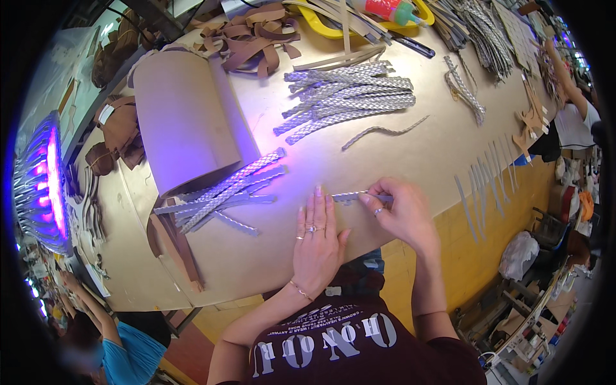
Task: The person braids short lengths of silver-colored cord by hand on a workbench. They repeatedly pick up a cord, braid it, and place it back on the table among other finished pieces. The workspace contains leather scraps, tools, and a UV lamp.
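A narrow silver braided strip (345, 196) lies on the table in front of me. My left hand (317, 237) rests flat beside its left end, fingers stretched out and pointing away from me; they hide whatever is under them. At the strip's right end, the thumb and fingertips of my right hand (403, 210) are pinched together on it. To the left of my left hand is a loose bunch of silver braided strips (234, 186). Farther off lies a bigger pile of braided strips (359, 96), with a single thin braided cord (384, 131) nearer to me.
A curved brown sheet (183, 119) stands at the left near a glowing purple lamp (52, 183). Brown strips (266, 35), a yellow tray (321, 24) and a cutter knife (414, 46) lie at the back. Thin grey strips (478, 183) hang over the right edge. Other people work nearby.
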The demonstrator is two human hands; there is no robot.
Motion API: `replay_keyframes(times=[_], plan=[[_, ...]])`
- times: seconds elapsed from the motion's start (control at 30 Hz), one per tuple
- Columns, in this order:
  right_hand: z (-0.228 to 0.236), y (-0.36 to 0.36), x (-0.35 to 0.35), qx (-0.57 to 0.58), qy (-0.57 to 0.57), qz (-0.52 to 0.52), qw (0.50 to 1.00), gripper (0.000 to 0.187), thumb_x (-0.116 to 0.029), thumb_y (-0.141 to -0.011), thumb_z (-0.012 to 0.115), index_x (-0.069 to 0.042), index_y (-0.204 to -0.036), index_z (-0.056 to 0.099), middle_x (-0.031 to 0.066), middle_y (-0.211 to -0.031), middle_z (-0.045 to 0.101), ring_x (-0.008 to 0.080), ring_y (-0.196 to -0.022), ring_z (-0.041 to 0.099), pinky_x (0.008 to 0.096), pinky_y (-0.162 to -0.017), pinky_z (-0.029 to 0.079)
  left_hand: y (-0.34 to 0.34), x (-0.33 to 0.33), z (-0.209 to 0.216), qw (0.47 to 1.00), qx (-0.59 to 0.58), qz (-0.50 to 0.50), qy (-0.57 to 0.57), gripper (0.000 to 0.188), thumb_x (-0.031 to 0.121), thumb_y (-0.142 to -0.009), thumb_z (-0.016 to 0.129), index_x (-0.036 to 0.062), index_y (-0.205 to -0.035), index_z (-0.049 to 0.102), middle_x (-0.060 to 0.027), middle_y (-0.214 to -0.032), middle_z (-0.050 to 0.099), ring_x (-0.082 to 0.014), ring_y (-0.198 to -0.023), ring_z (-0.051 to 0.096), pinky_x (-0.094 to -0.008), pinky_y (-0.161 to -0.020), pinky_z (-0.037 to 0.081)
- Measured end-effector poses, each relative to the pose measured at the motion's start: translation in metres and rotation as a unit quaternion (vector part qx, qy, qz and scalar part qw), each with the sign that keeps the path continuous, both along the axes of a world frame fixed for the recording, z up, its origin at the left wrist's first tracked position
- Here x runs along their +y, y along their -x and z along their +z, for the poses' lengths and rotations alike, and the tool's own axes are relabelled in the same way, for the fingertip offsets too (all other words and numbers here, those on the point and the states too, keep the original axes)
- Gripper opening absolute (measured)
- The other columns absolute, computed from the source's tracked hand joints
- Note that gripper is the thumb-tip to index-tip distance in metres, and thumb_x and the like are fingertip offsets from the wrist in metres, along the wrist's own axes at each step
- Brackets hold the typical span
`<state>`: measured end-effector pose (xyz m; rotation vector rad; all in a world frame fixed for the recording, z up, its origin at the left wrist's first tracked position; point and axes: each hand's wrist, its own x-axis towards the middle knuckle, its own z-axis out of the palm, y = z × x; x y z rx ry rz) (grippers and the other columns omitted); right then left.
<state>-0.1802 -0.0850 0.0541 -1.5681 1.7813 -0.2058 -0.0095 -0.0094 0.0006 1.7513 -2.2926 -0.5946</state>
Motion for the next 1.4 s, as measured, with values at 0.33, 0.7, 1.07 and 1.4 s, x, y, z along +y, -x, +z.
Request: replay_keyframes(times=[0.33,0.7,1.07,1.4], plan=[[-0.003,0.009,-0.002,-0.023,0.005,0.016,1.0,0.019,-0.024,-0.085,0.07,-0.005,-0.085,0.07,0.0128,-0.08,0.07,0.0321,-0.074,0.067,0.0425,-0.068,0.05,0.002,-0.003,0.005,0.999,-0.037,-0.02,-0.015,0.071,0.036,-0.096,0.06,-0.0028,-0.15,0.036,-0.0268,-0.158,0.027,-0.0395,-0.144,0.033,-0.0498,-0.119,0.026],[-0.008,0.008,-0.001,-0.003,0.032,0.026,0.999,0.019,-0.024,-0.083,0.071,-0.005,-0.084,0.071,0.0117,-0.079,0.07,0.0324,-0.073,0.067,0.0435,-0.067,0.051,0.015,-0.004,0.008,0.996,-0.086,-0.012,-0.002,0.068,0.04,-0.093,0.063,0.0129,-0.152,0.04,-0.0346,-0.155,0.025,-0.0476,-0.142,0.032,-0.0545,-0.118,0.025],[-0.014,-0.033,-0.003,-0.022,0.047,0.061,0.997,0.021,-0.025,-0.085,0.065,-0.005,-0.082,0.07,0.0131,-0.079,0.069,0.0331,-0.072,0.067,0.0442,-0.068,0.051,-0.008,0.0,0.017,0.998,-0.002,0.049,-0.047,0.079,0.031,-0.086,0.071,0.0083,-0.153,0.035,-0.0265,-0.162,0.015,-0.0516,-0.148,0.012,-0.0674,-0.115,0.014],[-0.015,-0.033,-0.003,-0.036,0.019,0.037,0.998,0.02,-0.024,-0.085,0.073,-0.004,-0.085,0.07,0.0121,-0.069,0.067,0.0254,-0.064,0.068,0.0363,-0.061,0.051,-0.027,0.005,0.006,0.998,-0.031,0.031,-0.038,0.084,0.046,-0.092,0.062,-0.0061,-0.151,0.031,-0.0249,-0.16,0.024,-0.0439,-0.147,0.023,-0.0547,-0.12,0.018]])
